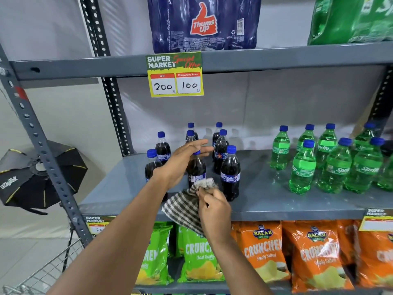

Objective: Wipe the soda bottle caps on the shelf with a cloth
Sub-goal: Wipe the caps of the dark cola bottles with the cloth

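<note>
The left hand [182, 165] is around the neck of a cola bottle [196, 169] at the shelf [276, 201] front, fingers spread past its blue cap [197, 152]. Just below, the right hand [214, 211] pinches a checked cloth [187, 207], fingers closed on it.

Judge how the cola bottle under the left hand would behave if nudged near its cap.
The cola bottle is tall and narrow, so it would probably tip. It looks full, so likely heavy for its size. Falling, it might hit the close-standing neighbour bottle.

Both forearms are bare, with no sleeves, gloves, rings or watch showing.
</note>
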A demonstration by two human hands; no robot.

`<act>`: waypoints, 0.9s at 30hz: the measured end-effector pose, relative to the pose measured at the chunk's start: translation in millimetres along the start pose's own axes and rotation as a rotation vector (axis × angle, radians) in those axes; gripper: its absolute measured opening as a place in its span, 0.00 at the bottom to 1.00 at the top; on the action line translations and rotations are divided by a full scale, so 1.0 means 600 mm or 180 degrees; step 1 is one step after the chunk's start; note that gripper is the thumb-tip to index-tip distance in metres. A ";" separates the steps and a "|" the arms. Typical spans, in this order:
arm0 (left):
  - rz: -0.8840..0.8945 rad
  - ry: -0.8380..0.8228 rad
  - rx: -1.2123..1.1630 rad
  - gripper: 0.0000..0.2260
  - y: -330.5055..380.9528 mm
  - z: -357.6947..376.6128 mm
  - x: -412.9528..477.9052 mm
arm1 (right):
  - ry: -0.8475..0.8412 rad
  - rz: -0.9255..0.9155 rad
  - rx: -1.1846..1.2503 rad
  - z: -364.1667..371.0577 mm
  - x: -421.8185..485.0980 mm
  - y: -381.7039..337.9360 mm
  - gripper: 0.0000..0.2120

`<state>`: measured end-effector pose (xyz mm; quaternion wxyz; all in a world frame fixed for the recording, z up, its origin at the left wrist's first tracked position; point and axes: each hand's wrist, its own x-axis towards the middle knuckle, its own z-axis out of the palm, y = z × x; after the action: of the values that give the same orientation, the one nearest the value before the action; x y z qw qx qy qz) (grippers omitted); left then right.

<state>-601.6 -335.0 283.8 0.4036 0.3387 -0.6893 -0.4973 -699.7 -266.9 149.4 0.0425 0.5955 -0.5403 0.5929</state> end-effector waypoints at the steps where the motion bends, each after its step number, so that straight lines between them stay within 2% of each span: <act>1: 0.0002 0.0005 -0.0030 0.18 0.000 0.001 0.000 | 0.0048 -0.0016 0.0014 -0.002 0.005 -0.006 0.08; 7: -0.0077 -0.0024 -0.0447 0.17 0.004 0.003 0.001 | 0.0420 -0.0265 0.0086 -0.009 0.068 -0.045 0.04; 11: -0.0152 -0.0005 -0.0680 0.17 0.004 0.005 0.004 | 0.0405 -0.0378 0.0027 -0.011 0.085 -0.050 0.02; 16: -0.0123 0.0108 -0.0336 0.18 0.007 0.008 0.003 | 0.0312 -0.0165 0.0182 -0.010 0.045 -0.018 0.01; 21: -0.0084 0.0098 -0.0053 0.18 0.003 0.007 0.004 | -0.0093 0.0043 0.0231 -0.006 0.006 0.007 0.07; 27: -0.0066 0.0105 -0.0253 0.18 0.003 0.010 0.003 | 0.0233 -0.0123 0.0355 -0.019 0.061 -0.042 0.02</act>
<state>-607.7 -333.3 284.9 0.4229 0.3377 -0.6586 -0.5228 -700.3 -270.4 195.2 0.0403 0.5853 -0.4929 0.6425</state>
